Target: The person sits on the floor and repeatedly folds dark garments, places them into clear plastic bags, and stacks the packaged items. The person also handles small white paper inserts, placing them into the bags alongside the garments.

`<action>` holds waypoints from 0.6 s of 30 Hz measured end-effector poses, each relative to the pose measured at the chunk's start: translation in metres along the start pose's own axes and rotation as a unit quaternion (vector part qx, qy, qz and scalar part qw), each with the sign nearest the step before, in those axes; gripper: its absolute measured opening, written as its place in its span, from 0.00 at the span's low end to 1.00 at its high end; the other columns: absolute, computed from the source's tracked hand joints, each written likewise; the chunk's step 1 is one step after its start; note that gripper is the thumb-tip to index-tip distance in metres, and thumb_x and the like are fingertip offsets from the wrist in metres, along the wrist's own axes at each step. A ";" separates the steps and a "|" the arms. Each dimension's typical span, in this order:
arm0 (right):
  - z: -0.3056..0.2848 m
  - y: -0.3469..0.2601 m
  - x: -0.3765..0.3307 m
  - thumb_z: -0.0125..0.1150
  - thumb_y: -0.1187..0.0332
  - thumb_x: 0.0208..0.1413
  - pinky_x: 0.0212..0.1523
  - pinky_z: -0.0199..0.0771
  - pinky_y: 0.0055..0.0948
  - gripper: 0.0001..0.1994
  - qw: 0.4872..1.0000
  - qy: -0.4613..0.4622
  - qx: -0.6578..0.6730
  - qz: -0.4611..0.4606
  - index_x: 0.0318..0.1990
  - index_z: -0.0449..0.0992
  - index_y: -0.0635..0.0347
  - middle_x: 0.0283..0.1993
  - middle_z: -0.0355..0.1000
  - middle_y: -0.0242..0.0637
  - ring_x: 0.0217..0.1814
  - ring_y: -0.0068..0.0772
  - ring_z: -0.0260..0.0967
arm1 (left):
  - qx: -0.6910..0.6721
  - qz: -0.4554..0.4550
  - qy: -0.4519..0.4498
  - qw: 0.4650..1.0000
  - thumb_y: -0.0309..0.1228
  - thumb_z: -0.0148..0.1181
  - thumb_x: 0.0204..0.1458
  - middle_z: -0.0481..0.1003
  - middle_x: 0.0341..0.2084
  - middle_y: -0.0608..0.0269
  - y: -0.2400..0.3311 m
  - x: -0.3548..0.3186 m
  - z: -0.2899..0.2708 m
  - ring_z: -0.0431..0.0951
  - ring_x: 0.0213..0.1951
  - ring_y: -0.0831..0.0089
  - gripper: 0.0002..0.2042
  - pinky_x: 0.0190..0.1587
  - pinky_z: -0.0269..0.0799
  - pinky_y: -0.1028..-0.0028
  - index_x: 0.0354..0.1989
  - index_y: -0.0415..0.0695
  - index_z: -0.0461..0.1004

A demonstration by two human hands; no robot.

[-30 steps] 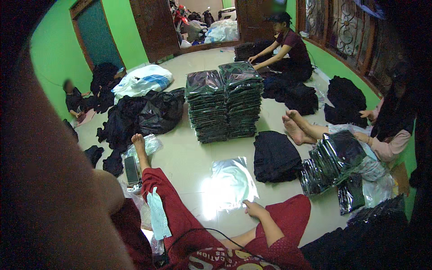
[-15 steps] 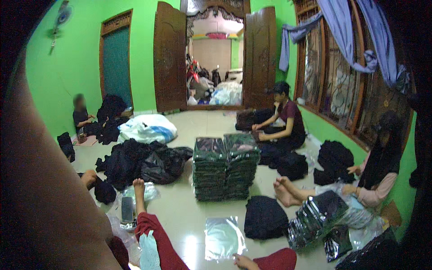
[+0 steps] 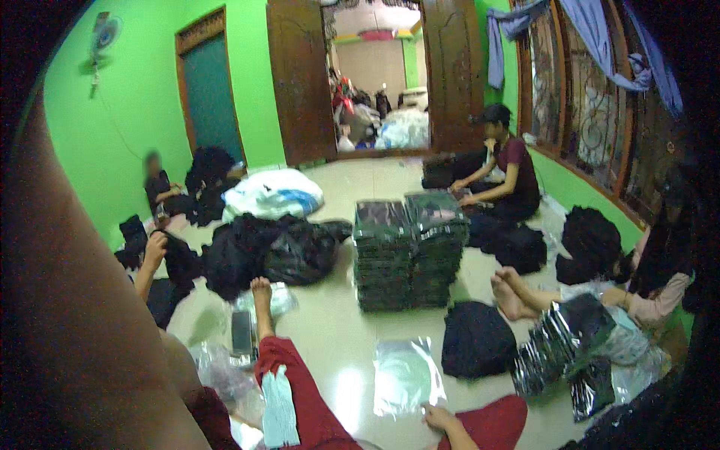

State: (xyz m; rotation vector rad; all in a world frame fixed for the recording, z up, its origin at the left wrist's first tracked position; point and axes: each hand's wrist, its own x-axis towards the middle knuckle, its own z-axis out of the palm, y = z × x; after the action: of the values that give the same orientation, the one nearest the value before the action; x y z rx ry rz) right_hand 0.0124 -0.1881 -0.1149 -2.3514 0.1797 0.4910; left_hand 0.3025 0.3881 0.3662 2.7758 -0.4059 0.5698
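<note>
Green walls and a pale tiled floor (image 3: 337, 337) fill the frame. Your right hand (image 3: 439, 416), at lower centre, rests fingers curled on the near edge of a clear plastic bag (image 3: 405, 375) lying flat on the floor. Your left hand is out of view. Just right of the bag sits a folded black garment pile (image 3: 476, 337); above it stand two stacks of bagged garments (image 3: 409, 255).
</note>
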 end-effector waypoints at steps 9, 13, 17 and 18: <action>-0.009 -0.016 -0.006 0.43 0.71 0.51 0.34 0.69 0.32 0.20 0.999 0.038 0.004 0.006 0.54 0.62 0.56 0.29 0.74 0.40 0.31 0.36 0.71 | 0.039 -0.009 -0.014 0.999 0.27 0.42 0.52 0.56 0.57 0.51 -0.063 -0.001 -0.009 0.56 0.59 0.61 0.23 0.61 0.49 0.62 0.58 0.38 0.55; -0.013 -0.025 -0.013 0.43 0.74 0.49 0.32 0.70 0.32 0.21 0.997 0.020 0.078 0.022 0.53 0.64 0.56 0.28 0.74 0.39 0.29 0.35 0.71 | 0.056 0.000 -0.032 0.998 0.27 0.41 0.52 0.56 0.57 0.51 -0.089 0.009 -0.015 0.56 0.59 0.62 0.22 0.61 0.50 0.62 0.58 0.38 0.55; -0.015 -0.027 -0.016 0.42 0.75 0.48 0.31 0.70 0.32 0.21 0.997 0.041 0.062 -0.007 0.53 0.64 0.57 0.28 0.74 0.38 0.28 0.33 0.71 | 0.062 0.006 -0.035 0.997 0.27 0.41 0.52 0.56 0.57 0.52 -0.122 0.015 -0.016 0.56 0.59 0.62 0.22 0.60 0.50 0.63 0.58 0.38 0.54; -0.014 -0.026 -0.018 0.42 0.75 0.48 0.31 0.70 0.32 0.21 0.998 0.052 0.040 -0.021 0.53 0.64 0.57 0.28 0.74 0.38 0.28 0.33 0.71 | 0.059 0.014 -0.039 0.997 0.27 0.41 0.52 0.56 0.57 0.52 -0.130 0.023 -0.012 0.56 0.59 0.63 0.22 0.60 0.50 0.63 0.58 0.38 0.54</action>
State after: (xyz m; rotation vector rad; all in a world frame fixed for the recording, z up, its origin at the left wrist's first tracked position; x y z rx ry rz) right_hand 0.0070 -0.1785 -0.0825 -2.2984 0.1931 0.3357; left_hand 0.3610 0.5064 0.3591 2.9168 -0.4413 0.5092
